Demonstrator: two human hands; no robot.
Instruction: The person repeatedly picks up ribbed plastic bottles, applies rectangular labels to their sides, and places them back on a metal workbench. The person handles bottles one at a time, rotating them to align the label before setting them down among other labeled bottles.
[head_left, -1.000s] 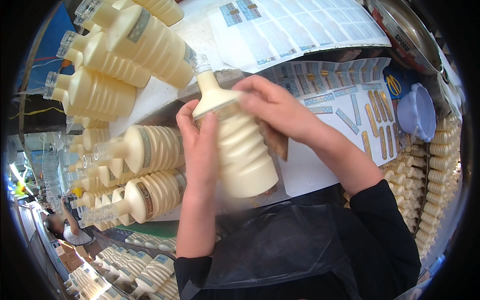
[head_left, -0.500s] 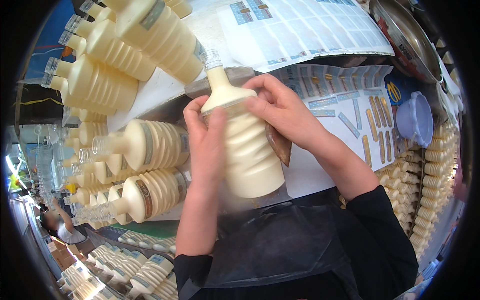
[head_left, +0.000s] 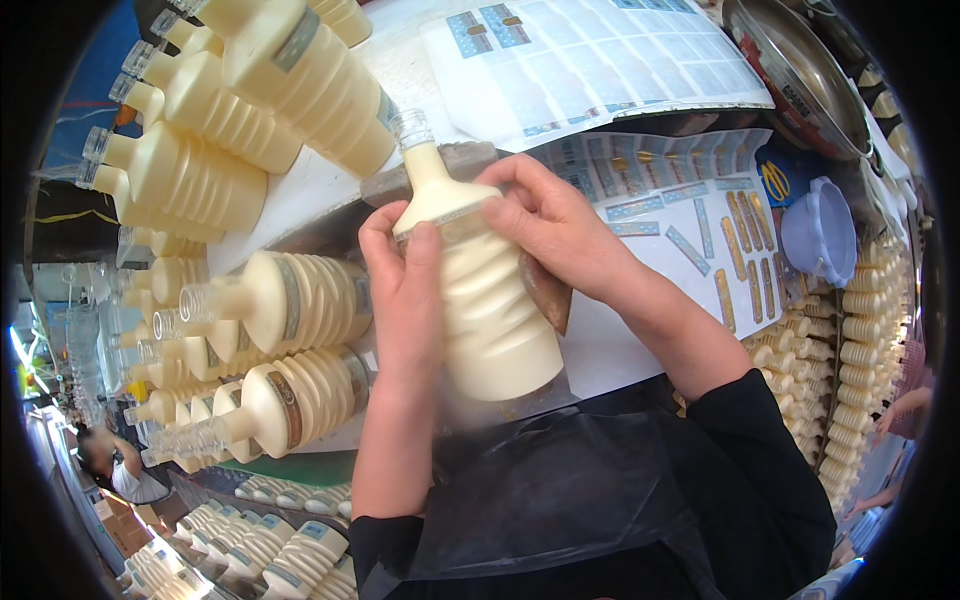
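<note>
A cream-coloured bottle [head_left: 500, 325] with spiral ridges and a clear threaded neck lies tilted before me, neck pointing away. My left hand [head_left: 405, 262] grips its left side, thumb pressed at the shoulder. From the right, my right hand [head_left: 555, 215] holds the same shoulder, thumb on top and fingers curled behind. Between the two thumbs a narrow strip label [head_left: 457, 217] runs across the bottle. Partly hidden behind the bottle and under my right hand is a brown wedge-shaped block [head_left: 545, 292]. A greyish block [head_left: 468, 160] sits behind the bottle's neck.
Similar bottles [head_left: 310, 300] lie stacked at left, with more [head_left: 300, 70] at the upper left. Blue and gold strip labels [head_left: 690, 250] lie on a white sheet at right, below a larger label sheet [head_left: 600, 70]. Beyond are a lavender bucket [head_left: 822, 235] and a metal pan [head_left: 800, 70].
The view has shifted slightly, moving most things a little left in the picture. Both hands keep their hold on the bottle. Another person's arms now show at the right edge.
</note>
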